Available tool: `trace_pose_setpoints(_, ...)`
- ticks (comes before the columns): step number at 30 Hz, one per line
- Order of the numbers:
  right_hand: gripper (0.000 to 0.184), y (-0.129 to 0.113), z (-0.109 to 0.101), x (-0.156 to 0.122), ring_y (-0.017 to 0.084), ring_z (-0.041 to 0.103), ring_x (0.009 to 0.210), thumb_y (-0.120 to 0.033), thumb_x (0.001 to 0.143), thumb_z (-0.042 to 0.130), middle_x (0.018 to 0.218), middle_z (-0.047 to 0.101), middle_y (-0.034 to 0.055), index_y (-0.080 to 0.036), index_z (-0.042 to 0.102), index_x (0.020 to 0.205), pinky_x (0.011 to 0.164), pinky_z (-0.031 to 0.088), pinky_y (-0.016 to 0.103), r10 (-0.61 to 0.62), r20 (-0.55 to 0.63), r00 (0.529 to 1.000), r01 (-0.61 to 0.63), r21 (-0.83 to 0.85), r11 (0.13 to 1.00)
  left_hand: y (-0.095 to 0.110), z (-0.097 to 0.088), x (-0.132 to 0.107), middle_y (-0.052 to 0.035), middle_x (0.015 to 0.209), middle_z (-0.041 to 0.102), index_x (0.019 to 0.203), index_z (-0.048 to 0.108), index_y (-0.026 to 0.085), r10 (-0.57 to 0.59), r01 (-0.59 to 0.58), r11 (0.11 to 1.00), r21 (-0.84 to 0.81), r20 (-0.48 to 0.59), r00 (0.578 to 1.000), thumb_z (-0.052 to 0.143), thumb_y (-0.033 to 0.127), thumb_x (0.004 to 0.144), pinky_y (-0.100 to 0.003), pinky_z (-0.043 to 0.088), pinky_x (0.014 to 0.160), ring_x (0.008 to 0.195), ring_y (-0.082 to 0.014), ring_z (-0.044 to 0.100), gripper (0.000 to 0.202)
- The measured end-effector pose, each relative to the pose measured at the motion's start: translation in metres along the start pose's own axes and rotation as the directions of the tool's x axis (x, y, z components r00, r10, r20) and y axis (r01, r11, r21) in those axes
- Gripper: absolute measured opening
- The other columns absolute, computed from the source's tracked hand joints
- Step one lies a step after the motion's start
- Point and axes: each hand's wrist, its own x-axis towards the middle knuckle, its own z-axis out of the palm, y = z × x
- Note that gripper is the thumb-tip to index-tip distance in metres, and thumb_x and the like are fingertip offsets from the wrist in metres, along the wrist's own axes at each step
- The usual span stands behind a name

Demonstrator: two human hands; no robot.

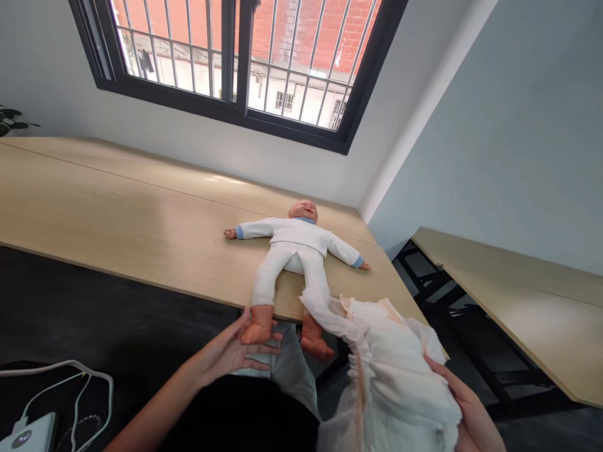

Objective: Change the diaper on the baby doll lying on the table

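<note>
Pale tabletop [117,201] bears a doll [301,235]; right hand [471,405] grips a diaper [400,364]; spread left hand [230,351] is at one foot [258,333].

A wooden table [132,201] stands below a barred window [240,63].

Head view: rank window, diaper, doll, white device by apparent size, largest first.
1. Window, cut off by the frame
2. Diaper and doll, unranked: doll spreads wider, diaper is bulkier but nearer the camera
3. White device, partly out of frame
</note>
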Motion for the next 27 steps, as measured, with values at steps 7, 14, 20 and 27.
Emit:
trace_pose_setpoints(7, 0.033, -0.011, -0.021, 0.001, 0.026, 0.073, 0.076, -0.019, 0.07, 0.075, 0.094, 0.074, 0.0078, -0.018, 0.073, 0.103, 0.07, 0.065, 0.032, 0.002, -0.008, 1.0, -0.002, 0.048, 0.999, -0.034, 0.027, 0.042, -0.0148, 0.119, 0.064, 0.113, 0.066, 0.019, 0.129, -0.01, 0.922, -0.388, 0.281, 0.951, 0.061, 0.072, 0.077, -0.054, 0.04, 0.097, 0.115, -0.0366, 0.057, 0.064)
trace_pose_setpoints(14, 0.033, 0.008, -0.001, 0.012, 0.026, 0.073, 0.082, -0.016, 0.072, 0.074, 0.099, 0.074, 0.0102, -0.012, 0.071, 0.104, 0.077, 0.063, 0.03, -0.028, 0.073, 0.997, 0.026, 0.024, 0.999, -0.003, 0.072, 0.057, -0.0114, 0.126, 0.063, 0.106, 0.066, 0.027, 0.214, -0.05, 0.938, -0.343, 0.46, 0.862, 0.064, 0.064, 0.078, -0.051, 0.039, 0.095, 0.119, -0.0357, 0.056, 0.046)
trace_pose_setpoints(20, 0.018, 0.022, 0.035, 0.014, 0.022, 0.073, 0.073, -0.014, 0.078, 0.071, 0.086, 0.075, 0.0087, -0.009, 0.071, 0.095, 0.071, 0.061, 0.026, 0.087, 0.217, 0.972, -0.091, 0.01, 0.996, 0.046, 0.104, 0.07, -0.0113, 0.123, 0.065, 0.1, 0.063, 0.023, 0.233, -0.096, 0.948, -0.303, 0.456, 0.859, 0.063, 0.052, 0.082, -0.051, 0.035, 0.104, 0.115, -0.0293, 0.061, 0.035)
trace_pose_setpoints(27, 0.013, 0.036, 0.123, 0.036, 0.017, 0.07, 0.063, -0.01, 0.079, 0.062, 0.076, 0.073, 0.0075, -0.008, 0.065, 0.092, 0.058, 0.057, 0.02, 0.048, 0.401, 0.915, 0.015, -0.151, 0.988, 0.118, 0.146, 0.105, -0.0147, 0.125, 0.06, 0.1, 0.058, 0.017, 0.19, -0.1, 0.973, -0.208, 0.479, 0.857, 0.053, 0.055, 0.088, -0.045, 0.043, 0.099, 0.117, -0.0308, 0.06, 0.041)
